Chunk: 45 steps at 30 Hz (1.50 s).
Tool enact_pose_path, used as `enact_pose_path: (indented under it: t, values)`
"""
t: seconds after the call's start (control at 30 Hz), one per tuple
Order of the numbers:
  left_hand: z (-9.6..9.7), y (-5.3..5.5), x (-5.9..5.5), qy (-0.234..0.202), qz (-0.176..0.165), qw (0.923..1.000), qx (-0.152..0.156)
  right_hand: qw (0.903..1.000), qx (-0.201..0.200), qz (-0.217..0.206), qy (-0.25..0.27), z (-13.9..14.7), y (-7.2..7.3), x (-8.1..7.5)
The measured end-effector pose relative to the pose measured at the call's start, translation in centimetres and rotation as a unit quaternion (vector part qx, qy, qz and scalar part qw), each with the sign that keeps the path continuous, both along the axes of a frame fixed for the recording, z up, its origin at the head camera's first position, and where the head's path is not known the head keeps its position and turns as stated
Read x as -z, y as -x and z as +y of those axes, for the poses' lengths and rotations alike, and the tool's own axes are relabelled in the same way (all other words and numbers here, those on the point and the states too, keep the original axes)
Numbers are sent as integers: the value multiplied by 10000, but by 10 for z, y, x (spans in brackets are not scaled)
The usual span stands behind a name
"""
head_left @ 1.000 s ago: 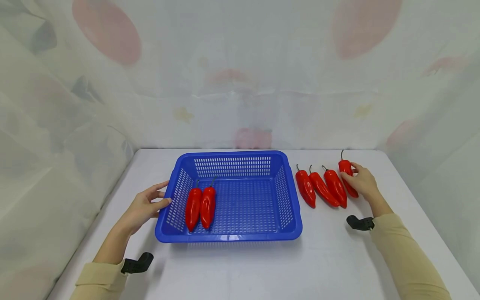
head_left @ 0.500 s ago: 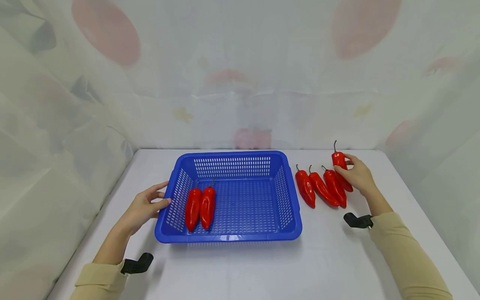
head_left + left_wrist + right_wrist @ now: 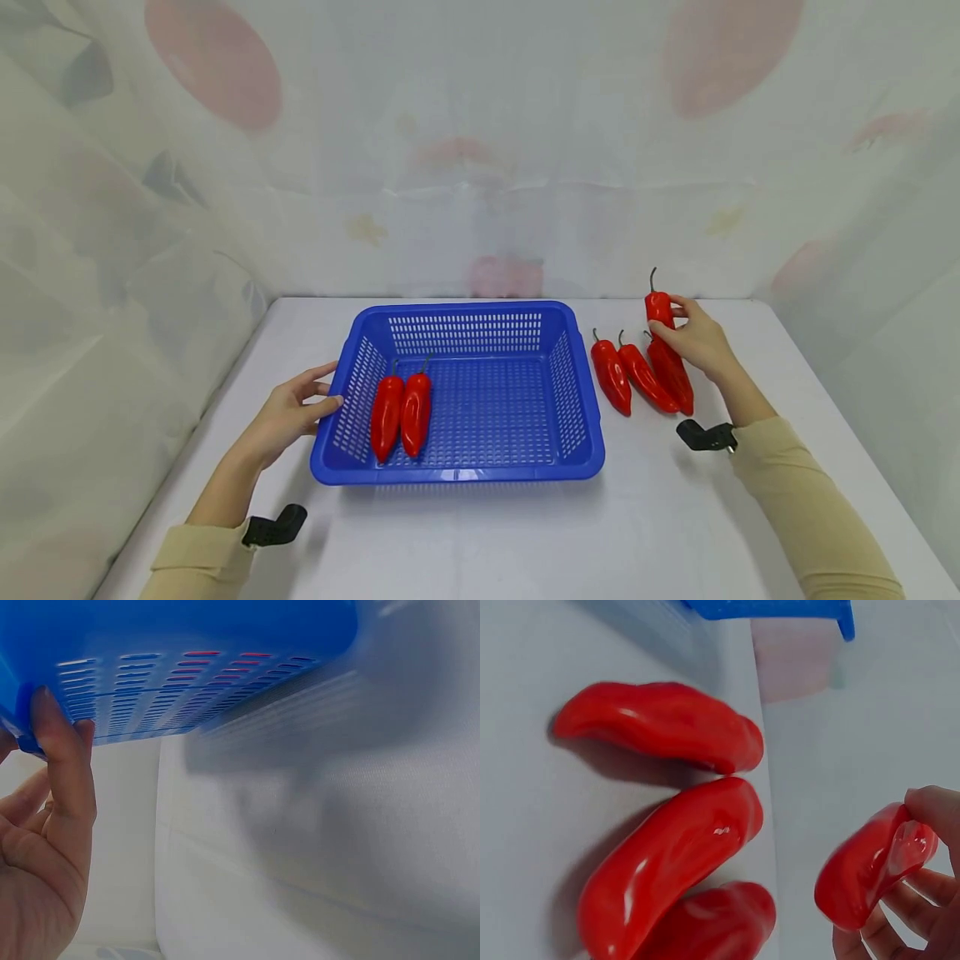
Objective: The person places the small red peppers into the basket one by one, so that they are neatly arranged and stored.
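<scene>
Your right hand pinching a red chili, long axis running away from you, stem farthest, left hand gripping blue basket.

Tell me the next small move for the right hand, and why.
Probably carry the held pepper leftward over the blue basket. The right hand holds it clear of the table, the left hand grips the basket, and there's room beside the two peppers inside.

The right hand is now farther left, and its held pepper is lifted from the tabletop, overlapping the far end of the neighbouring pepper in the head view.
</scene>
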State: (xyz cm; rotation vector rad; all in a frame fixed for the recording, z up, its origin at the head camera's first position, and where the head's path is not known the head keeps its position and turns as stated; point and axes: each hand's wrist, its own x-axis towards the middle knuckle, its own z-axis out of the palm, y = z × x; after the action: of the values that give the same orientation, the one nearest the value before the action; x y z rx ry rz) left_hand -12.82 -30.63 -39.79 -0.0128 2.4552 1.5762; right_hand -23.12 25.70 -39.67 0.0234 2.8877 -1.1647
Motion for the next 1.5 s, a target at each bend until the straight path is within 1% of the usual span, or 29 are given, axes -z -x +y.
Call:
enact_pose_path:
  t: [0.03,0.27,0.43,0.8,1.03,1.2,1.27,1.5]
  values:
    - [0,0,0,0,1,10000,7,10000,-35,-19,-41,-4,-2,-4]
    - [0,1,-1,11,-5,10000,13,9998,-191,41,-86,-18,-2,-17]
    - [1,1,-1,50,-18,10000,4,9995,-295,123,-9,-26,0,-24]
    - [0,0,-1,80,6,10000,4,9990,-404,137,127,-43,3,-46]
    - [0,-1,-1,123,-5,9999,-1,9982,-538,138,216,-59,7,-56]
    - [-1,-1,0,154,-5,9999,3,9967,-663,106,448,-71,6,-62]
    - [-1,-1,0,153,-6,9999,6,9961,-713,115,515,-75,7,-63]
    - [0,0,-2,119,-7,9999,24,9958,-746,154,509,-90,9,-65]
